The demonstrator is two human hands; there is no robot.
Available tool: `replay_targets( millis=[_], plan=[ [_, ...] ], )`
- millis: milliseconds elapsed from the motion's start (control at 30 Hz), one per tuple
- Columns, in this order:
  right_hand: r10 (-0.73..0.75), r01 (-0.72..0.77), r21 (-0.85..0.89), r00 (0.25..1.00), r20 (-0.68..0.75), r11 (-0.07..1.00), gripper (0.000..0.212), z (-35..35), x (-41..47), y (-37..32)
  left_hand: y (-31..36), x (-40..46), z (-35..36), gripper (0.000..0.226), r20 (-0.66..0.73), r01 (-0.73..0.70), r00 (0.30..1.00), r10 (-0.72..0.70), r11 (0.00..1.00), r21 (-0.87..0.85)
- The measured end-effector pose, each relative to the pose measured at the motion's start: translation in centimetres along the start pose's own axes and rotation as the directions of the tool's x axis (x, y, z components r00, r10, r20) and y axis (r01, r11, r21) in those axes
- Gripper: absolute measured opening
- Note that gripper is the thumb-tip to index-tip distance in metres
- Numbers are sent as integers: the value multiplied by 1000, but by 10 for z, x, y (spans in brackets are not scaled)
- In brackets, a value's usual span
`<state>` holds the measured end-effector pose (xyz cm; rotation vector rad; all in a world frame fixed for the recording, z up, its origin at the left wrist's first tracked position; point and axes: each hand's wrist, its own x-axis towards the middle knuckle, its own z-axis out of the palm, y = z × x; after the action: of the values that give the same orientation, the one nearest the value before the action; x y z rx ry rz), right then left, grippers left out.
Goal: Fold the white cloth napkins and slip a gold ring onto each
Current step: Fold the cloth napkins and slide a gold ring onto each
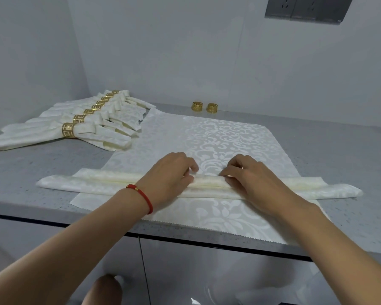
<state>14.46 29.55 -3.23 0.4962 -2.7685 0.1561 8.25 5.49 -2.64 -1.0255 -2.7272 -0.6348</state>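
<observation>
Your folded napkin [198, 187] lies as a long strip under both hands, on top of a flat napkin [218, 137] on the surface [317, 137]; your left hand [169, 175] and right hand [249, 179] pinch its middle with curled fingers; you look to be still folding; next comes a ring; two loose gold rings [204, 107] wait far beyond your grip; finished napkins [86, 124] sit far left; the surface edge is close behind your wrists.
</observation>
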Motion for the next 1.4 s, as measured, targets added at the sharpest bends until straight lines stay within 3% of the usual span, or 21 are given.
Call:
replay_targets(
  millis=[200,300,533,633,767,967,1033,1200,1300,1400],
  plan=[
    [-84,77,-162,996,-37,984,13,-8,-12,-10,9,-16,1,22,-43,-79,995,86,987,138],
    [-99,89,-207,994,-35,974,26,-13,-22,-16,10,-31,4,24,-87,-148,983,162,978,144],
    [-116,112,-36,986,-119,993,15,-11,-47,-21,15,-63,9,22,-229,-215,947,225,974,69],
    [-55,58,31,993,-103,998,22,-8,-47,-19,8,-56,8,17,-214,-216,952,219,976,36],
    [-63,63,-4,995,-77,998,20,-15,-39,-18,1,-37,2,20,-111,-180,979,173,982,-62],
    [-69,71,-127,997,17,989,19,-24,-28,-19,2,-28,0,17,-115,-313,939,323,945,95],
    [-10,17,-92,997,78,996,29,-31,-22,-21,4,-34,0,19,-145,-286,944,295,955,84],
    [101,-100,102,995,-1,990,40,-24,12,-36,6,-36,-2,32,-104,-135,985,136,991,18],
    [120,-134,84,980,157,987,59,-6,30,-47,8,-37,-2,25,-154,4,988,-27,989,-150],
    [70,-91,48,939,336,995,65,14,31,-47,3,-42,-1,17,-237,102,955,-176,950,-296]
  ],
)
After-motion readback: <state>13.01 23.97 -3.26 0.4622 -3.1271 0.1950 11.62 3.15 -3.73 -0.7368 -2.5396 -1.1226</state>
